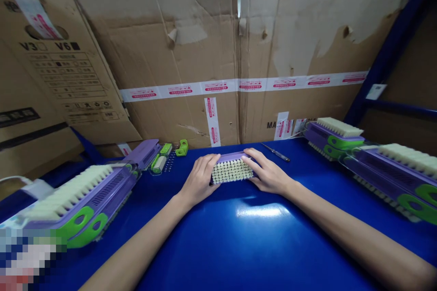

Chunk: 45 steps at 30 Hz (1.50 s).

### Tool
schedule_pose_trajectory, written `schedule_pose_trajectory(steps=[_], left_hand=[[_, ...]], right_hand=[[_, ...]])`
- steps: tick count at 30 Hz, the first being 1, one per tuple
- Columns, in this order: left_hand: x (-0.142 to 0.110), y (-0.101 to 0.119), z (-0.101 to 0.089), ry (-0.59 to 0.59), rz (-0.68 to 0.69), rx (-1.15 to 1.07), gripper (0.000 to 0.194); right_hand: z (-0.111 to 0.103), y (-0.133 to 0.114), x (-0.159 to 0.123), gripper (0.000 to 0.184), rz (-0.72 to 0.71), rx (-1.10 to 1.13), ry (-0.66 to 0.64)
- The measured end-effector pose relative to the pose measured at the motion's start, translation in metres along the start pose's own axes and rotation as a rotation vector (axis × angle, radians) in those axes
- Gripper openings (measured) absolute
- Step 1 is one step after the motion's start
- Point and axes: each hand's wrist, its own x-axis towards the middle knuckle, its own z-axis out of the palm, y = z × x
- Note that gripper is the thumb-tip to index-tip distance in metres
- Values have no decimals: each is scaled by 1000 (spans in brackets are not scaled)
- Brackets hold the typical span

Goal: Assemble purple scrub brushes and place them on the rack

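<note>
From afar I see the bare left hand [200,178] and bare right hand [268,173] half-curled, gripping the nine and three o'clock ends of a purple plastic brush with cream bristles [232,170] over a glossy blue tabletop [218,245]; from it, a slim metal-shafted screwdriver [277,153] lies at two, a bright-green plastic bracket [183,148] at ten

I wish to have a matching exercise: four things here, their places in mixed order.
Things:
1. central purple brush with cream bristles
2. slim pointed screwdriver
3. small green plastic bracket
4. long white tape with red print

Places:
A. glossy blue table, beyond the right hand
B. across brown cardboard
C. same table, beyond the left hand
D. held in both hands

Pairs: 1D, 2A, 3C, 4B
</note>
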Motion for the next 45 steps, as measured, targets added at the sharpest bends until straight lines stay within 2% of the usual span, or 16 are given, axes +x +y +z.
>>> schedule_pose_trajectory(steps=[37,45], left_hand=[[2,-3,4,-15,-26,-22,82],[2,-3,4,-10,-26,-11,80]], right_hand=[[3,5,-1,72,49,58,-6],[4,4,2,72,20,38,2]])
